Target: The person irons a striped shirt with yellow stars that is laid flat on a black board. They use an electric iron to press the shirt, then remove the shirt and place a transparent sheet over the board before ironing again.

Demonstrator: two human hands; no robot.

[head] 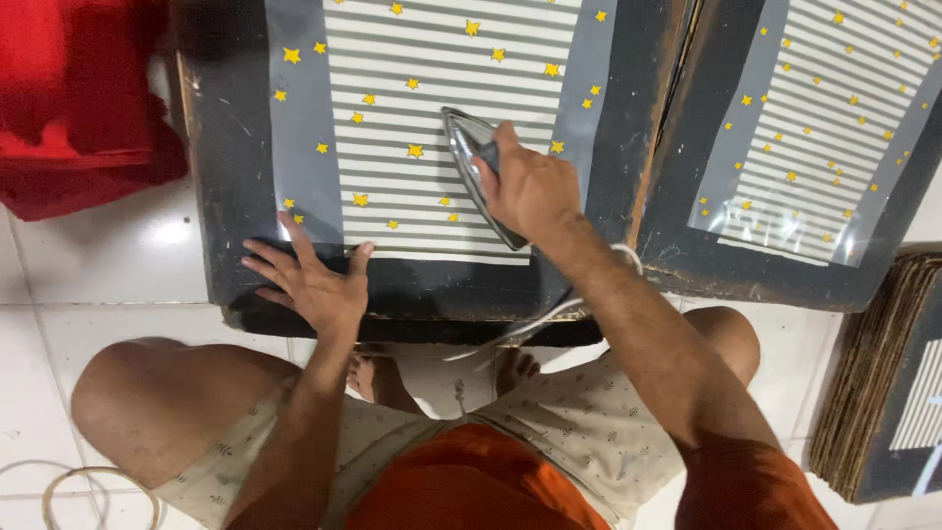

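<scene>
Seen from above, a seated person works at a low dark board (pixel 226 177) on a white tiled floor (pixel 118 265). A clear plastic bag (pixel 294 137) lies flat on the board; inside it is a sheet (pixel 442 69) with grey and white stripes, and yellow stars dot the bag. The right hand (pixel 530 186) is wrapped around the handle of an iron (pixel 471 147), which rests on the bag's lower right part, tip pointing away from the person. The left hand (pixel 314 280) lies flat with fingers spread wide, holding nothing, pressing the bag's lower left corner and the board's near edge. A second board (pixel 687 245) to the right carries another bag (pixel 756 147) with a striped sheet inside.

The iron's handle is hidden by the right hand, and its cord (pixel 549 319) drops out of sight behind the board's edge. The first bag's top is cut off by the frame. A red cloth (pixel 78 108) at upper left and a stack of boards (pixel 873 393) at lower right are only partly in view.
</scene>
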